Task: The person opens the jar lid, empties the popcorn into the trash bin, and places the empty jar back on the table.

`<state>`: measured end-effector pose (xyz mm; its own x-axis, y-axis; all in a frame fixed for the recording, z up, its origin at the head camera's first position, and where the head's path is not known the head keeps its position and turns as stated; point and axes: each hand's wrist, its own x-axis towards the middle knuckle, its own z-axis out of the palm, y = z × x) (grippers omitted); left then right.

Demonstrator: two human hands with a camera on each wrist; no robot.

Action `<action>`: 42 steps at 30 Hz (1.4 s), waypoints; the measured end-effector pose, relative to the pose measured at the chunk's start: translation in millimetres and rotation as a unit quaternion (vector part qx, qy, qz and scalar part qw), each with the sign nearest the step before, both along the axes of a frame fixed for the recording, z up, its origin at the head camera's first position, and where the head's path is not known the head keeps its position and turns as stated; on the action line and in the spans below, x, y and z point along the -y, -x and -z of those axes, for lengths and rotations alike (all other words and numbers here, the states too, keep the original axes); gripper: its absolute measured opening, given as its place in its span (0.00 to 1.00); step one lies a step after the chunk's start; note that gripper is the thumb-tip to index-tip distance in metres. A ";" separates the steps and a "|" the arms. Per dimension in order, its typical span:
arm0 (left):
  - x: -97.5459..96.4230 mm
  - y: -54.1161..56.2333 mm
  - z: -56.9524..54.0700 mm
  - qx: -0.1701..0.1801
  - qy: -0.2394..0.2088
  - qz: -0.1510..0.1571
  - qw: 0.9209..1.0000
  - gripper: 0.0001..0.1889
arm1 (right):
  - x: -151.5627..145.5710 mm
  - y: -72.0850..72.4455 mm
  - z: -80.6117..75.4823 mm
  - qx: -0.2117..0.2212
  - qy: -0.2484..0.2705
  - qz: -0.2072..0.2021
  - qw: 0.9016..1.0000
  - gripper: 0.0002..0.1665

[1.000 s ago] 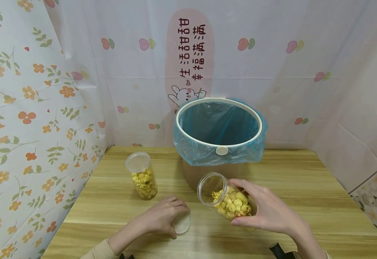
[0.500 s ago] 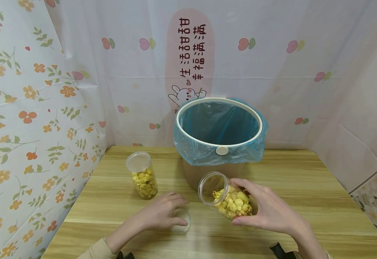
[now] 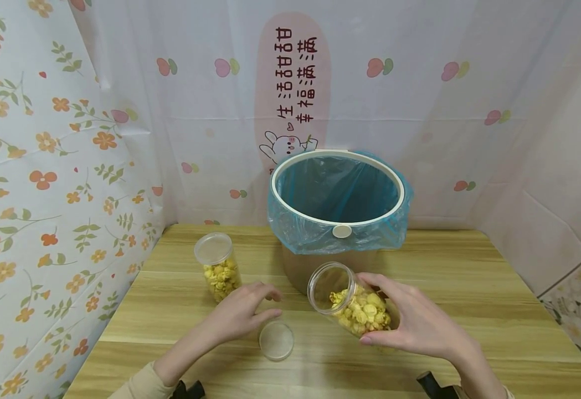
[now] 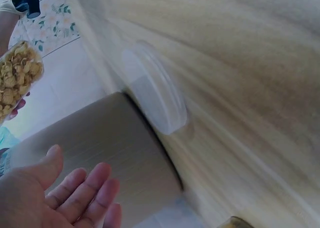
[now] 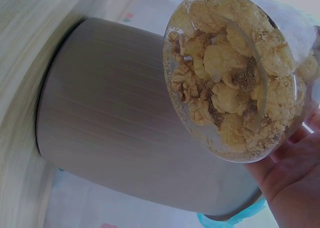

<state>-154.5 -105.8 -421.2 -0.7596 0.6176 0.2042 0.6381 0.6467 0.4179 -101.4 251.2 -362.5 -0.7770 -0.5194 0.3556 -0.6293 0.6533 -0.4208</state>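
My right hand (image 3: 412,321) grips a clear plastic jar (image 3: 331,288) of yellow popcorn (image 3: 365,313), lidless and tilted with its mouth to the upper left. In the right wrist view the jar's base (image 5: 225,83) faces the camera, popcorn and crumbs against it. A clear round lid (image 3: 277,341) lies flat on the table. Just above and left of it hovers my left hand (image 3: 242,310), fingers loosely bent and holding nothing. Behind that hand stands a second popcorn jar (image 3: 220,271), lidded and upright, its lower part partly hidden. The left wrist view also shows the lid (image 4: 155,90), apart from the fingers.
A brown trash bin (image 3: 297,269) with a cream rim ring (image 3: 342,231) and blue plastic liner (image 3: 290,233) stands at the back, just beyond the open jar. Patterned cloth (image 3: 195,100) hangs behind and beside the wooden table (image 3: 450,277).
My left hand has let go of the lid and moved up and left, leaving it on the table. The right hand and its jar have shifted only slightly right.
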 end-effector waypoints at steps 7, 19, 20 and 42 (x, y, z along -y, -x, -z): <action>0.5 1.3 -11.7 -0.054 -0.052 0.004 0.997 0.06 | -1.9 -0.6 -1.8 -0.002 0.006 -0.002 1.000 0.51; 0.0 5.2 -35.9 -0.121 -0.130 -0.023 0.984 0.10 | -5.0 -1.4 -4.4 -0.011 0.008 -0.007 1.000 0.52; 0.2 5.8 -38.5 -0.125 -0.134 -0.025 0.983 0.10 | -5.1 -1.4 -4.6 -0.011 0.009 -0.007 1.000 0.52; 4.8 21.8 -83.5 -0.135 -0.198 -0.057 0.969 0.05 | -13.4 -4.2 -12.7 -0.009 0.030 0.003 1.000 0.52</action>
<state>-176.4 -110.6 -337.6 -0.7044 0.3655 0.6084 0.6923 0.5430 0.4753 -97.2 264.6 -349.8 -0.7733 -0.4919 0.4000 -0.6332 0.6314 -0.4477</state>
